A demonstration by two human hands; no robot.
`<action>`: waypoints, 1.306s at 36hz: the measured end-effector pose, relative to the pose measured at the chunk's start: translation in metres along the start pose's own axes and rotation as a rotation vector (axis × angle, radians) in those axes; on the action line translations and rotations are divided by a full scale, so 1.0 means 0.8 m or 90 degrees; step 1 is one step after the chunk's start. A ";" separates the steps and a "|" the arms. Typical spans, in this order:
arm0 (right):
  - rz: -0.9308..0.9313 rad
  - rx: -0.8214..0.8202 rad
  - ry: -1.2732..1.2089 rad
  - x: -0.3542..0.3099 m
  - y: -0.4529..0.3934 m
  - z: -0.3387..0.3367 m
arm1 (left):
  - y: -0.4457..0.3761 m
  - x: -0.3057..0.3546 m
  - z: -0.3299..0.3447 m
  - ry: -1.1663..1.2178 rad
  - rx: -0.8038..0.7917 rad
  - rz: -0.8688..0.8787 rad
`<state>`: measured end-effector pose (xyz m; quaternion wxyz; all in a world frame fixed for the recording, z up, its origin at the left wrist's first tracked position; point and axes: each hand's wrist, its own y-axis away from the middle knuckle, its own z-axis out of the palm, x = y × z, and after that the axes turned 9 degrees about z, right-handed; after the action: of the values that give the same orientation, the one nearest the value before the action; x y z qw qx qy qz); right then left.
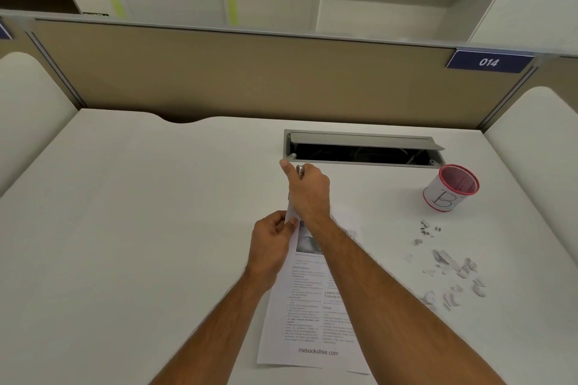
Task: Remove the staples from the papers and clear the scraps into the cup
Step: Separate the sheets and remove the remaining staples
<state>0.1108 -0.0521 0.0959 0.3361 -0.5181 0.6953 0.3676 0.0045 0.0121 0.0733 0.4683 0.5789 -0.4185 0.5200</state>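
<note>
Printed papers (308, 316) lie on the white desk in front of me. My left hand (272, 237) pinches their top left corner, which is lifted off the desk. Just above it, my right hand (308, 189) is closed around a small metal tool, probably a staple remover, whose tip shows near my knuckles; the index finger points up and away. A red mesh cup (450, 189) with a white label marked "B" stands at the right. Torn paper scraps (453, 278) and a few small staples (428, 228) are scattered on the desk below the cup.
An open cable hatch (362, 150) with a raised grey lid is set into the desk just behind my right hand. A tan partition (250, 78) with a blue "014" plate (489, 62) closes off the back of the desk.
</note>
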 end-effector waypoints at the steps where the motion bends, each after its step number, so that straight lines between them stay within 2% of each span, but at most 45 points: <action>1: -0.001 0.002 -0.003 0.000 0.000 0.000 | 0.000 0.001 0.000 0.000 0.000 0.001; 14: -0.015 0.033 -0.021 0.000 0.002 -0.004 | 0.001 0.007 0.004 -0.016 -0.004 0.014; 23: 0.024 0.005 -0.049 0.004 -0.002 -0.007 | -0.001 0.003 0.004 -0.014 -0.007 -0.016; 31: 0.182 0.041 -0.315 0.007 -0.029 -0.036 | -0.007 0.002 -0.006 0.046 0.013 -0.061; 36: 0.269 0.029 -0.370 0.019 -0.047 -0.058 | -0.012 0.000 -0.008 0.041 0.022 -0.077; 43: 0.277 0.059 -0.317 0.059 -0.065 -0.070 | -0.021 -0.004 -0.013 0.032 0.017 -0.075; 47: 0.218 0.086 -0.139 0.093 -0.076 -0.073 | -0.030 -0.009 -0.013 0.032 0.024 -0.076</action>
<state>0.1471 -0.1496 0.0524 0.3762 -0.3258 0.7556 0.4259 0.0248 0.0274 0.0640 0.4979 0.5981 -0.3616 0.5134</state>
